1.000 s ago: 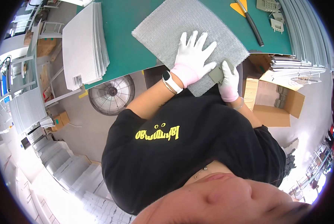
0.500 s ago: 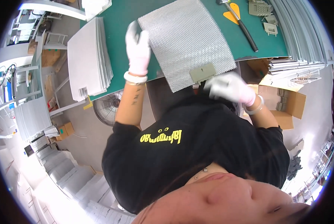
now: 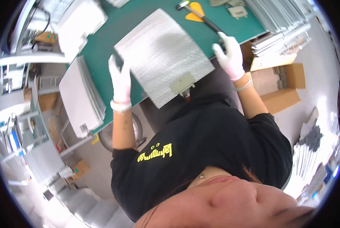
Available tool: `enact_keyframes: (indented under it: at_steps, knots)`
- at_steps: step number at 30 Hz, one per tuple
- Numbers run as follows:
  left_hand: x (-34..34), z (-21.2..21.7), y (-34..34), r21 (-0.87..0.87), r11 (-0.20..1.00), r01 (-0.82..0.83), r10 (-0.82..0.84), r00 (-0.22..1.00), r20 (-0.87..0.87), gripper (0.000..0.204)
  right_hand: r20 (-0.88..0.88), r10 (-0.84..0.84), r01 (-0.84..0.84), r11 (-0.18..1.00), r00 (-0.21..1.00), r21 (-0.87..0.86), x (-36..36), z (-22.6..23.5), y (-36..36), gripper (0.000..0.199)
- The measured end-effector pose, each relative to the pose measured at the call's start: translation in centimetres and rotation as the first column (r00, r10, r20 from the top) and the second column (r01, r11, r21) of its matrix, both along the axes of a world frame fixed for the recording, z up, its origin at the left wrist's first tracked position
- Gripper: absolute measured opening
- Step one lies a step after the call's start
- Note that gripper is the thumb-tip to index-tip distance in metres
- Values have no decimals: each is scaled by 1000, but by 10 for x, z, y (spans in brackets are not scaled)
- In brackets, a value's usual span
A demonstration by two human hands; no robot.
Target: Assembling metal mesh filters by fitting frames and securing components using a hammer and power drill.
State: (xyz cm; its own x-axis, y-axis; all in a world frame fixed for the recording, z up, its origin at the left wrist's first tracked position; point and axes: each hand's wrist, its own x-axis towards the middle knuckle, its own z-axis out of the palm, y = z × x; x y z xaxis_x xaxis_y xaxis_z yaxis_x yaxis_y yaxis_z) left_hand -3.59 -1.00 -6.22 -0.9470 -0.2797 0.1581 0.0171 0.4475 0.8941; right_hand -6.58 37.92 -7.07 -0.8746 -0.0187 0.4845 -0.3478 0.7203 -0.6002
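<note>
Near edge first: your black-shirted torso fills the lower centre of the frame, forearms running up to the green tabletop [image 3: 101, 49].

Left hand [image 3: 120, 78], white glove, is open with fingers spread, at the left edge of the mesh panel [image 3: 162, 53]. It touches or sits just beside that edge; no grip on anything.

Right hand [image 3: 229, 55], also gloved, sits right of the panel at the tabletop's near edge. Fingers loosely curled, reaching up toward the black handle of the tool [image 3: 206, 19]. Can't tell whether you have hold of it or are only touching the end.

The panel lies flat, centre of the frame, rotated diagonal, its near corner overhanging the tabletop edge toward you. A small grey latch [image 3: 182, 84] sits at that near corner.

Handling, my read: thin metal mesh in a frame, light, fairly stiff, but the mesh will dent if pressed in the middle. Edges may be sharp, so gloves help. Take it by two opposite frame edges, not by the latch, not by the mesh face.

Further out: a stack of similar panels [image 3: 80, 98] left of the tabletop, an open cardboard box [image 3: 282, 85] at right, an orange piece [image 3: 194, 11] beside the tool at the top, and more stacked panels [image 3: 276, 19] upper right.
</note>
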Motion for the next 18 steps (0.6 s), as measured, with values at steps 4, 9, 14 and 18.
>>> enact_keyframes:
  at_steps: [4,9,14,18]
  knots:
    - [71,46,105,-704,575,417,-451,879,152,90,-176,-739,730,673,651,-123,14,-96,117,50]
    - [60,33,126,-830,317,460,-497,825,268,66,763,-550,922,356,339,-153,42,-227,296,53]
    - [65,94,119,-882,308,358,-511,844,164,53,747,-52,712,356,662,-606,26,-202,297,26]
    - [60,78,103,-899,321,299,-461,878,128,57,587,364,594,107,723,-797,23,-183,318,25]
